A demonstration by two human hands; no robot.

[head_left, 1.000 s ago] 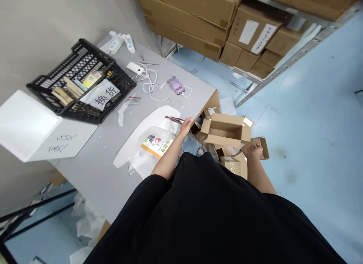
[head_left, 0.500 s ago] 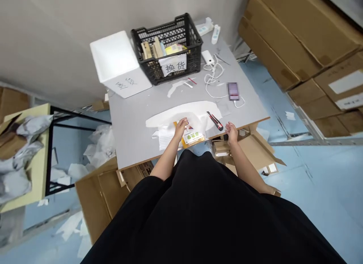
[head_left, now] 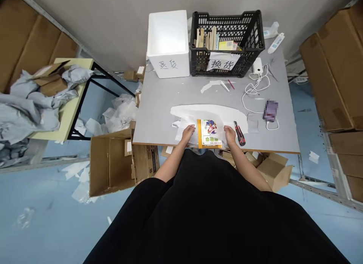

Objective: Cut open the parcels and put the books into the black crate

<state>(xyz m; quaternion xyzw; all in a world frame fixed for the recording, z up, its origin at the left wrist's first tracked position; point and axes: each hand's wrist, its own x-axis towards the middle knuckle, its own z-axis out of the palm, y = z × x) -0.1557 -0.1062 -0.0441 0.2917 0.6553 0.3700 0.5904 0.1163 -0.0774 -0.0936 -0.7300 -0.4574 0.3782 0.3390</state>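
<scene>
Two bare hands, yours: left hand (head_left: 188, 134), fingers loosely curled, just off the left edge of the book; right hand (head_left: 229, 134), likewise half-curled, just beside its right edge. Neither grasps the book; whether either pinches the white wrapping under it, you cannot tell from this view.

One book (head_left: 210, 133), yellow-edged, illustrated cover up, between your hands at the near edge of the grey table (head_left: 159, 105), lying over white wrapping (head_left: 181, 109) that spreads behind it.

One red-and-black utility knife (head_left: 239, 134), just right of your right hand, in the way of any reach to that side.

One purple device (head_left: 270, 111), picture blurred, farther right, with a white cable (head_left: 249, 90) looping behind it.

Assorted white scraps (head_left: 210, 84) and one red strip (head_left: 231, 84), beyond the wrapping.

One white bin (head_left: 172, 65), lettered, and one black crate (head_left: 198, 63) of books, side by side, blocking the table's back edge.

One large open carton (head_left: 120, 158), on the floor to your left, hard by the table; beyond it, a side table (head_left: 82, 63) heaped with grey bags (head_left: 19, 109).

Stacked cartons (head_left: 326, 82), far right
</scene>
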